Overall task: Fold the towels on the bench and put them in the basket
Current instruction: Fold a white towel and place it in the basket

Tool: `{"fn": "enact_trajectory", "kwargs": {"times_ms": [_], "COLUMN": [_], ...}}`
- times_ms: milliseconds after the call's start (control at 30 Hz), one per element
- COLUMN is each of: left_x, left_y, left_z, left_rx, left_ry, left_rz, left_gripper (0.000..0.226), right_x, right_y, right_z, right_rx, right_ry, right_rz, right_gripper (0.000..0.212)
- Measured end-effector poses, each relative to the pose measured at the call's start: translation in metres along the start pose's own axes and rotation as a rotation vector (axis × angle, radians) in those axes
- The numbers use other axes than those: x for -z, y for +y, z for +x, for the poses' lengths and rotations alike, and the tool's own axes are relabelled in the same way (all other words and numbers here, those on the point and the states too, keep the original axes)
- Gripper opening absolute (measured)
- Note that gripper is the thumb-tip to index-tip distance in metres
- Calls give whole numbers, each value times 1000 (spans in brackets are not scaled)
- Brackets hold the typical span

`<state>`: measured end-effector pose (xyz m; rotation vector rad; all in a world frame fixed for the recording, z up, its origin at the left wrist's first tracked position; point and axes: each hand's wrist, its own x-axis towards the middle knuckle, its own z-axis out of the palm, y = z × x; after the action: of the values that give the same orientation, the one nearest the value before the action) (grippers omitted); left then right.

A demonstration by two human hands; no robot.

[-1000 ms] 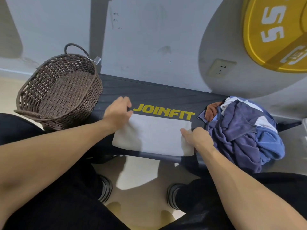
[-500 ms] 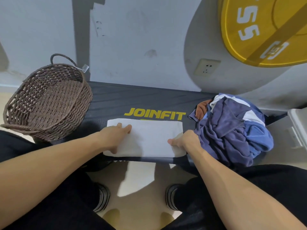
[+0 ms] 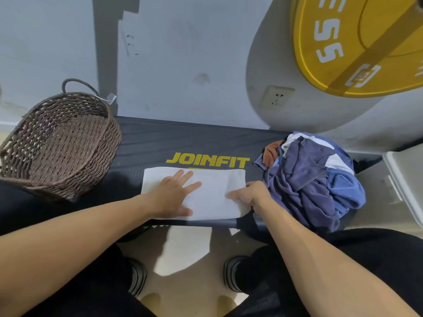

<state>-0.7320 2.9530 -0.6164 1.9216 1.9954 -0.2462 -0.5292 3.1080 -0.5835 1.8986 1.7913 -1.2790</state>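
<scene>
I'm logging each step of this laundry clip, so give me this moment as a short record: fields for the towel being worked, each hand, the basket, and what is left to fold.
towel in work: white towel, folded to a flat rectangle on the black bench, just below the JOINFIT lettering
left hand: fingers spread, pressing flat on the towel's left half
right hand: holds the towel's right edge, fingers curled
basket: brown wicker, at the bench's left end, no towel inside
left to fold: crumpled pile of blue, white and orange towels at the bench's right end

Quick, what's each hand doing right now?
Left hand: open, fingers spread flat on the white towel.
Right hand: grips the towel's right edge.
</scene>
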Motion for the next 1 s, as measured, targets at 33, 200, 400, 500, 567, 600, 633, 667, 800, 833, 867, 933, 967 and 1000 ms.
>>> {"fn": "enact_trajectory", "kwargs": {"times_ms": [33, 200, 400, 500, 567, 600, 633, 667, 800, 833, 867, 933, 967, 1000], "left_x": [-2, -4, 0, 13, 29, 38, 48, 58, 81, 83, 83, 76, 70, 62], "left_y": [1, -1, -2, 1, 5, 9, 13, 17, 16, 12, 7, -5, -12, -18], "left_z": [1, 1, -1, -2, -1, 0, 0, 0, -1, -5, -9, -15, -18, -20], "left_rx": [0, -1, -12, 0, 25, 64, 143, 238, 387, 399, 429, 505, 555, 607], "left_ry": [-1, -11, -31, -93, -88, -38, 27, 73, -64, -79, -81, -45, -26, -11], "left_rz": [10, 1, -51, -81, -231, -409, -670, -947, -1562, -1577, -1557, -1495, -1477, -1466], "left_gripper": [90, 89, 88, 82, 69, 60, 51, 42, 57, 59, 58, 56, 50, 39], "right_x": [0, -7, 12, 14, 8, 4, -2, -8, -37, -42, -47, -51, -52, -54], "right_y": [-2, 0, -7, -14, -23, -30, -38, -46, -70, -73, -76, -79, -79, -78], "right_z": [-1, -9, -16, -23, -28, -32, -36, -40, -62, -66, -69, -72, -71, -68], "right_rx": [4, -38, -75, -61, 5, 60, 122, 185, 395, 429, 444, 421, 400, 390], "right_ry": [13, 3, -242, -314, -279, -240, -206, -188, -247, -300, -384, -562, -579, -530], "right_rz": [-13, -9, 461, 514, 492, 486, 485, 488, 476, 462, 460, 483, 475, 436], "right_gripper": [61, 62, 39, 21, 19, 22, 25, 28, 28, 27, 26, 23, 24, 27]}}
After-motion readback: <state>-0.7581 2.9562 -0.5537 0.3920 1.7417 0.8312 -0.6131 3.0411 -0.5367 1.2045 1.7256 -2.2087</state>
